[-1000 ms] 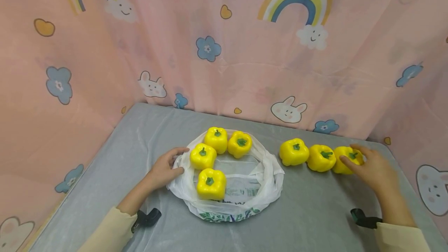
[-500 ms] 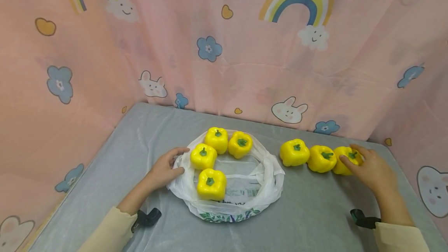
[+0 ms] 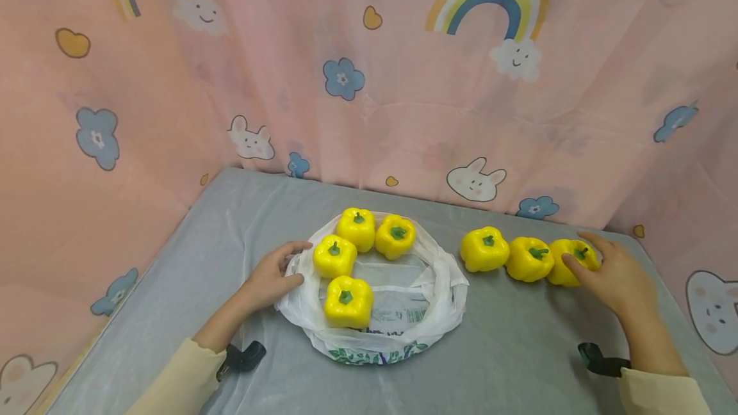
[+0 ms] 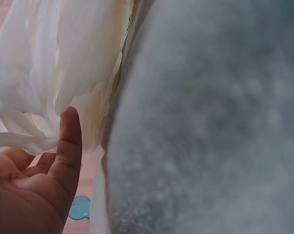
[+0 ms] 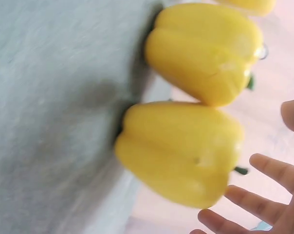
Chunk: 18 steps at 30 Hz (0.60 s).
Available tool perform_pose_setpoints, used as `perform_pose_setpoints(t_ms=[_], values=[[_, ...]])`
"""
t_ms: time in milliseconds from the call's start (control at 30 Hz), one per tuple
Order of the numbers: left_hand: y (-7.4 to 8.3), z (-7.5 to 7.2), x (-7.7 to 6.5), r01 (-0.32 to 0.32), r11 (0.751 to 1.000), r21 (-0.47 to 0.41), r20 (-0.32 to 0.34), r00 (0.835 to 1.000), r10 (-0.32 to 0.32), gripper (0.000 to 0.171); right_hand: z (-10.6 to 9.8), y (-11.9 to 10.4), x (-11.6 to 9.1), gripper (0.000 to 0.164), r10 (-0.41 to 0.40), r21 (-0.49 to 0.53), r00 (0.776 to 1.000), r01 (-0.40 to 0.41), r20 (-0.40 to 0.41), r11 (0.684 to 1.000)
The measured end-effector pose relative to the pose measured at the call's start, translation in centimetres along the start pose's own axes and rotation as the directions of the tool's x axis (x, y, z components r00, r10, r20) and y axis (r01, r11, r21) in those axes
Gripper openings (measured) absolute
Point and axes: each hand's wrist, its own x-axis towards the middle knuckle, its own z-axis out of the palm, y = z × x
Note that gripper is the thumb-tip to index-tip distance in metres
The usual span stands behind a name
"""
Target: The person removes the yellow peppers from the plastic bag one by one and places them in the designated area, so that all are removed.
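A white plastic bag (image 3: 446,293) lies with its mouth spread wide. Several yellow bell peppers (image 3: 348,303) are inside it, along its left and far sides. My left hand (image 3: 274,276) touches the bag's left rim, thumb and fingers apart; in the left wrist view the thumb (image 4: 70,131) lies straight against the white plastic. To the right of the bag, three more yellow peppers stand in a row. My right hand (image 3: 625,280) is at the rightmost pepper (image 3: 567,262). In the right wrist view its fingers (image 5: 256,202) are spread beside this pepper's stem end, not curled round it.
Grey cloth covers the table (image 3: 507,351). A pink patterned curtain (image 3: 398,127) hangs behind and at both sides. The middle pepper (image 3: 528,259) touches its neighbours in the row. Dark wrist devices (image 3: 602,360) sit at both sleeves.
My right hand's fingers have lifted and spread slightly at the rightmost pepper. The left hand, the bag and the peppers stay where they were.
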Motion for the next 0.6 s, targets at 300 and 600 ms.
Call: perform_pose_setpoints(t_ms=[300,600], values=[[0.0,0.0,0.0,-0.011,1.000,-0.010,-0.001,1.000,0.011,0.054,-1.3,-3.8,-1.2,0.070,-0.058,0.042,0.994,0.062,-0.094,0.997],[0.1,-0.1,-0.2,-0.014,1.000,-0.028,0.006,1.000,0.014,0.054,-2.0,-8.4,-2.1,0.065,-0.133,0.146,0.979,0.156,-0.158,0.977]])
